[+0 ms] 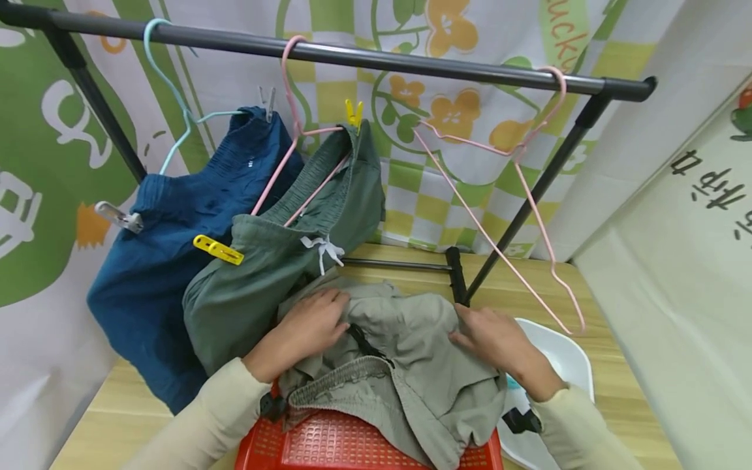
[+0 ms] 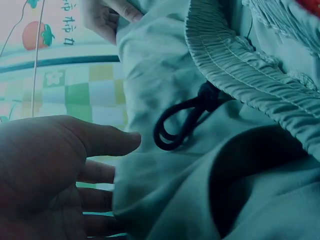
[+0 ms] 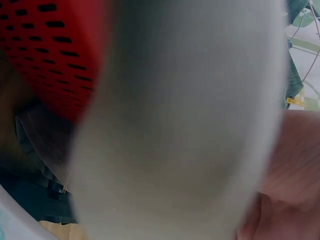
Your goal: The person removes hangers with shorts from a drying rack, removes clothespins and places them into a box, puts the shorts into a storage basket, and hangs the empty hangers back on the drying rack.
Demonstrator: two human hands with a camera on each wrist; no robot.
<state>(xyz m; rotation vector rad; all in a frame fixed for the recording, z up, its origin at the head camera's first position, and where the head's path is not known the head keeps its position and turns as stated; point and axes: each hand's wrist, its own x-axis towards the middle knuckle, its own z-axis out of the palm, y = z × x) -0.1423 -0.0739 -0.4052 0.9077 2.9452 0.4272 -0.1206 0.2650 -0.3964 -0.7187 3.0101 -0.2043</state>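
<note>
Behind, a hanging cloth (image 1: 411,209) with green and yellow checks and orange flowers met a pale side panel (image 1: 681,274) bearing dark characters, beside a light wood-grain counter (image 1: 611,375).

The hangers number three: one blue hanger (image 1: 187,124), one pink hanger (image 1: 297,132) and a second pink hanger (image 1: 517,153). Three pairs of pants can be counted, one blue pair (image 1: 158,274), one green pair (image 1: 252,281) and one gray pair (image 1: 423,352) (the dark cloth (image 3: 47,135) in the right wrist view is too shaded to count). Clips come to four, two yellow clips (image 1: 219,249) and two gray clips (image 1: 119,217). Two drawstrings show, one white drawstring (image 1: 323,249) and one black drawstring (image 1: 365,343). There are two hands, one left hand (image 1: 308,326) and one right hand (image 1: 499,343), two sleeves (image 1: 200,418), one rack (image 1: 411,61), one basket (image 1: 341,440), one basin (image 1: 578,365) and one tabletop (image 1: 117,411).
</note>
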